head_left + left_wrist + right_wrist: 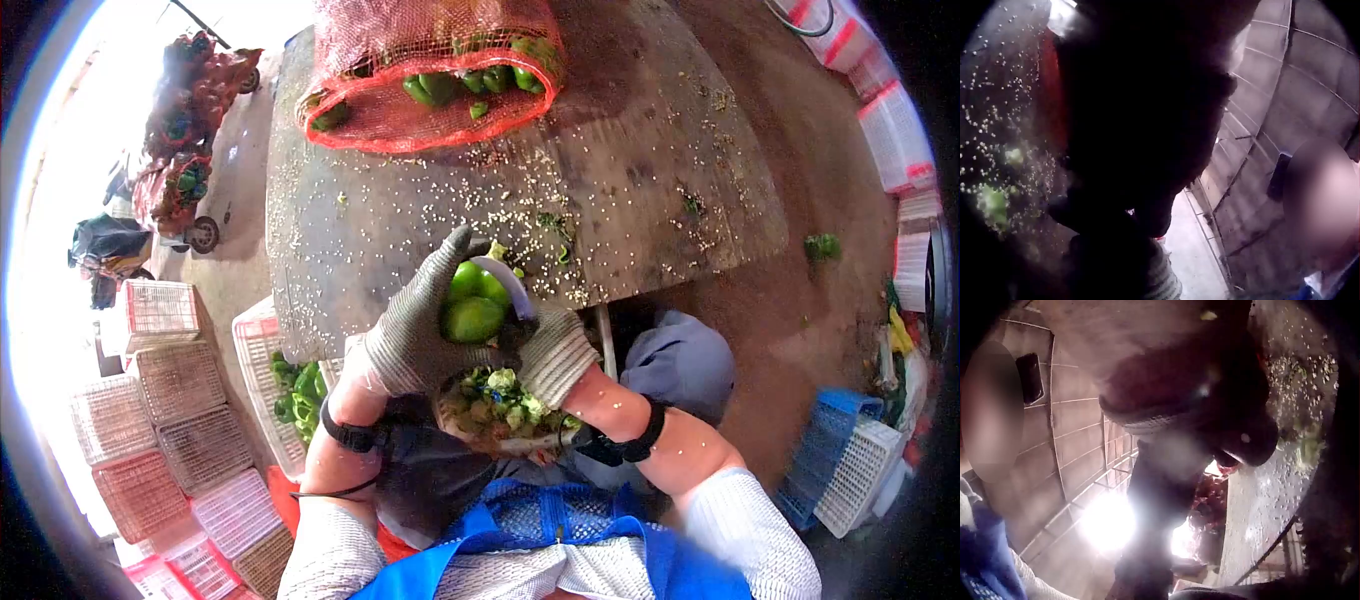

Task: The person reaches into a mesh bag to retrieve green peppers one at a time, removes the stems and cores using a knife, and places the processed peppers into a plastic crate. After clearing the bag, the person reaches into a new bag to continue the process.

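Observation:
In the head view, my gloved left hand (415, 325) holds a green bell pepper (474, 305) near the front edge of the table, its fingers and thumb around one side. My gloved right hand (553, 350) grips a knife (512, 285), whose curved blade lies along the pepper's upper right side. The knife's handle is mostly hidden in the hand. Pepper cores and scraps (502, 392) lie in a container just below both hands. In the wrist views the hands show mainly as dark shapes, and the pepper is hidden there.
Pale seeds lie over the wooden table (650, 150). At its far side a red mesh sack (430, 25) opens toward me with green peppers inside. A white crate (262, 400) of peppers stands at left, near stacked crates (165, 430). Blue and white crates (830, 450) stand at right.

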### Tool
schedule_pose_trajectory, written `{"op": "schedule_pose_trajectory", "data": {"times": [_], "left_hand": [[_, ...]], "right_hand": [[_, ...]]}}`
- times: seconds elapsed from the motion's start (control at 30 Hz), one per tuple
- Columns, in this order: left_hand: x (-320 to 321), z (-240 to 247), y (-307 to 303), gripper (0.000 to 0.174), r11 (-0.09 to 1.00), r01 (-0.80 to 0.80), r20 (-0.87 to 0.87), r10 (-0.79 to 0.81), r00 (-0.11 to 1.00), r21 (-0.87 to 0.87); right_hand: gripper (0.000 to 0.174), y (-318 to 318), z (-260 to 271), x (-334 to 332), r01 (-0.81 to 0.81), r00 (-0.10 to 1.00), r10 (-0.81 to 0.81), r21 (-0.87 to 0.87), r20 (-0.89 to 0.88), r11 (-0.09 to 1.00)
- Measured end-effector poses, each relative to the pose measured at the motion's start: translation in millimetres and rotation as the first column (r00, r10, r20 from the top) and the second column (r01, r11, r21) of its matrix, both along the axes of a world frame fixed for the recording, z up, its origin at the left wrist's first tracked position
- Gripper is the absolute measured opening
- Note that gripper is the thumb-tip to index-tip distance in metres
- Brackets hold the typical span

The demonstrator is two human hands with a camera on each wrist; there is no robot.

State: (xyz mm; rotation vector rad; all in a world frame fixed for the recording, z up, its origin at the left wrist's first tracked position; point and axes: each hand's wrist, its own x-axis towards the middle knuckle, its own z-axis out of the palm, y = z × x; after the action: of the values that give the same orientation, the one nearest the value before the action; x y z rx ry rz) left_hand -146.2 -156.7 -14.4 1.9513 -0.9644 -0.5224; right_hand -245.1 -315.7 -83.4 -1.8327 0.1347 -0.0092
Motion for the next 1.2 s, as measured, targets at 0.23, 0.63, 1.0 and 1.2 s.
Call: {"op": "schedule_pose_trajectory", "data": {"times": [0.23, 0.63, 1.0, 1.2], "left_hand": [[7.2, -0.7, -2.3, 0.119, 0.998, -0.049, -0.030, 0.050, 0.998, 0.032], [31.7, -20.9, -16.6, 0.068, 0.379, -0.893, -0.955, 0.070, 0.288, -0.242], [32.8, -31.5, 19.6, 0.056, 0.628, -0.778, -0.991, -0.118, -0.059, -0.028], [1.3, -21.1, -6.2, 0.059, 0.826, -0.562, -0.987, -0.120, -0.106, -0.040]], "right_hand": [[0.041, 17.8, 5.0, 9.1, -0.022, 1.000, 0.018, 0.225, 0.021, 0.974], [0.023, 54.1, -27.2, 19.3, -0.294, 0.935, 0.161, -0.436, -0.316, 0.851], [0.078, -5.5, 41.0, 23.6, 0.033, 0.999, -0.034, 0.142, -0.001, 0.989], [0.087, -12.9, 39.3, 24.1, -0.131, 0.976, 0.153, -0.145, 0.153, 0.981]]}}
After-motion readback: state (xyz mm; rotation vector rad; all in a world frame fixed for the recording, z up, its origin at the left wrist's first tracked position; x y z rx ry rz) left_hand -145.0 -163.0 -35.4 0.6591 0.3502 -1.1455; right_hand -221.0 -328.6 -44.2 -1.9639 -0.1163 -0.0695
